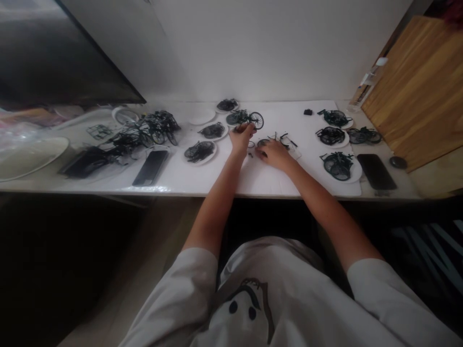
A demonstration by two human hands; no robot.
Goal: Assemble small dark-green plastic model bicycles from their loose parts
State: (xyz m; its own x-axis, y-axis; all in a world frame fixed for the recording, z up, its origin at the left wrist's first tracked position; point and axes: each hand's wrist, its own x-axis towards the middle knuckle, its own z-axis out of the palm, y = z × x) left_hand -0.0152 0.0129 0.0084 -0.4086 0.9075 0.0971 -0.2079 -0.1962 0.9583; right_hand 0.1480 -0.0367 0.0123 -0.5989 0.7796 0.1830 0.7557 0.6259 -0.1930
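The left hand [240, 140] is holding a small black wheel [256, 120] in a narrow pinch, with the wheel standing up past the fingertips, just beyond the right hand. The grip is taking in only the lower edge, probably to leave the spokes uncovered. Whether the wheel is joining onto another part is not showing.

The right hand [274, 153] is bending its fingers down over loose parts [292, 142]; whether they are closing on one cannot be told. These parts are lying between the two plate groups, presumably for short reach by both hands.

Farther out, white plates [213, 159] at left and more plates [356, 174] at right are carrying dark bundles, seemingly to stop small pieces mixing. A white sheet [260, 180] is lying beneath, likely making dark parts easier to see.

On the counter [407, 188], toy bicycles [161, 126] are crowding together at far left. One phone [151, 167] is lying near them; another phone [376, 171] is lying beside the right-hand plates.
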